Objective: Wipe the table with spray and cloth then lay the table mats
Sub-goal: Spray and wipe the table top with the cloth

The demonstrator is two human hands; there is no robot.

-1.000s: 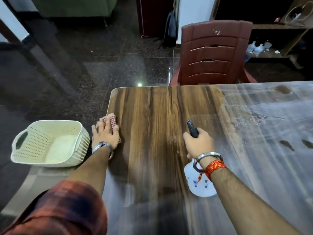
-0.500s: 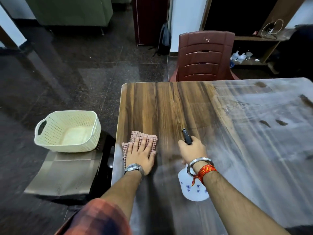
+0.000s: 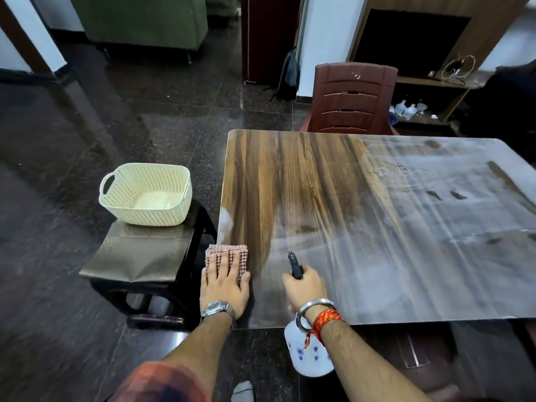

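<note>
Left hand point(image 3: 224, 285) presses the cloth point(image 3: 226, 252) flat at the desk point(image 3: 290, 184)'s near-left corner; right hand point(image 3: 304, 288) grips the spray bottle point(image 3: 307, 355). Wiping looks half done, mats point(image 3: 139, 253) unlaid.

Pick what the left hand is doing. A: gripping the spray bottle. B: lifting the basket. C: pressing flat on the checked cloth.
C: the left hand lies with straight fingers on the checked cloth on the table; the right hand grips the spray bottle.

Red-checked cloth point(image 3: 226, 254), cream basket point(image 3: 146, 195)
</note>
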